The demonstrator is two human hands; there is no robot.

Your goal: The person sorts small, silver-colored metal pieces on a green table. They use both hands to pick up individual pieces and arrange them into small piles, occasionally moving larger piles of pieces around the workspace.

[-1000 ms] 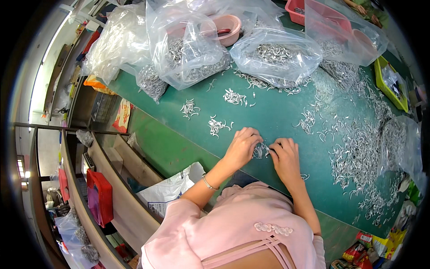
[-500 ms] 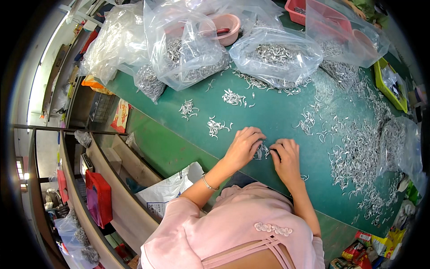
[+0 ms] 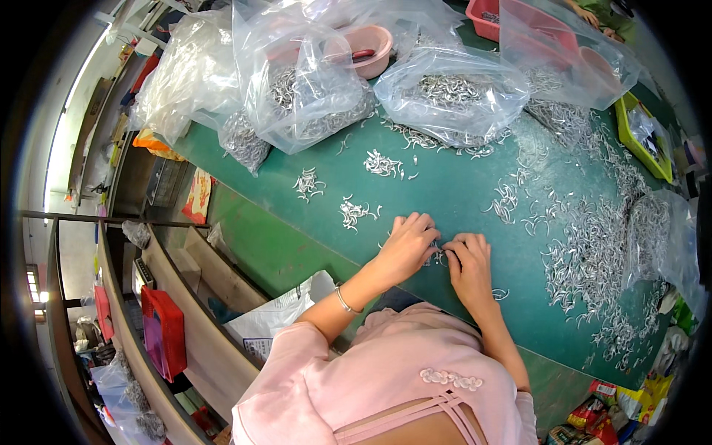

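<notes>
My left hand (image 3: 406,246) and my right hand (image 3: 469,261) meet over the green tabletop near its front edge. Both have curled fingers, with their fingertips almost touching. Small curved silvery metal pieces (image 3: 437,260) show under and between the fingertips; what each hand pinches is too small to make out. Left of my left hand lies a little heap of the same pieces (image 3: 357,213). Two similar heaps, one to the left (image 3: 307,184) and one farther back (image 3: 383,164), sit beyond it. A few stray pieces (image 3: 500,294) rest beside my right wrist.
A wide spread of loose metal pieces (image 3: 586,259) covers the table's right side. Clear plastic bags of pieces (image 3: 452,96) line the back, with a pink bowl (image 3: 371,46) and a red bin (image 3: 486,22). A yellow-green tray (image 3: 630,141) stands far right; shelving (image 3: 200,311) is left.
My hands have drawn closer together, the right one moving slightly left and the fingertips closing over the pieces. The heaps look the same; the whole view has shifted a little.
</notes>
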